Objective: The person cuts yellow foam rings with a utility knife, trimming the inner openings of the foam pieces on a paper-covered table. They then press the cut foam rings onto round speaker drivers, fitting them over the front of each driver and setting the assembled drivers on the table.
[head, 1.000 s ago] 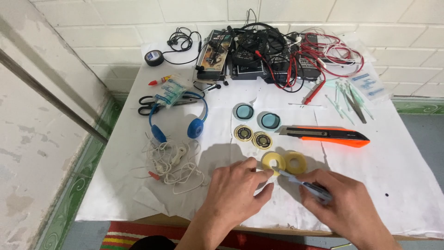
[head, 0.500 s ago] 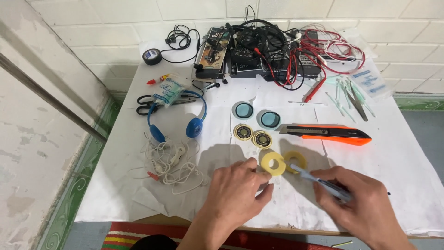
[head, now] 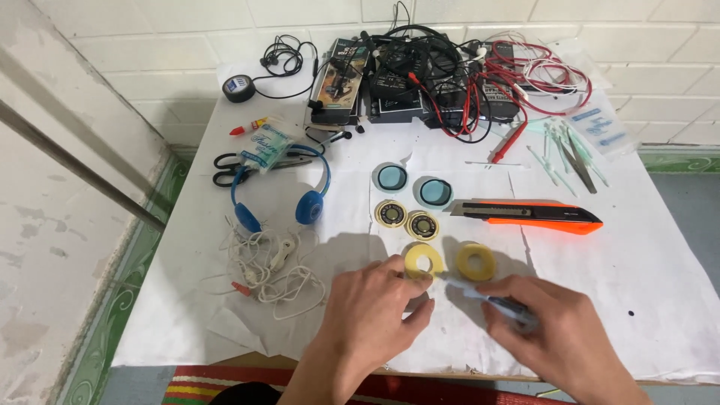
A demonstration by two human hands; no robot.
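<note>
Our left hand (head: pixel 375 311) pinches the near-left yellow foam ring (head: pixel 424 259) on the white worktop (head: pixel 637 270); our right hand (head: pixel 559 337) grasps a slim grey tool (head: pixel 487 297). Pressing hard, we risk tearing the foam.

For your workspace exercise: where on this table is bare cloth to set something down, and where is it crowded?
Free: right of the orange knife, toward the table edge; also between the blue headphones and the round parts. Crowded: the back row of cables and boxes.

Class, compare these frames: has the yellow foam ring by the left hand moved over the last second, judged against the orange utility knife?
Cannot tell: the yellow foam ring sits below-left of the orange utility knife throughout; any slight shift could be camera movement.
</note>
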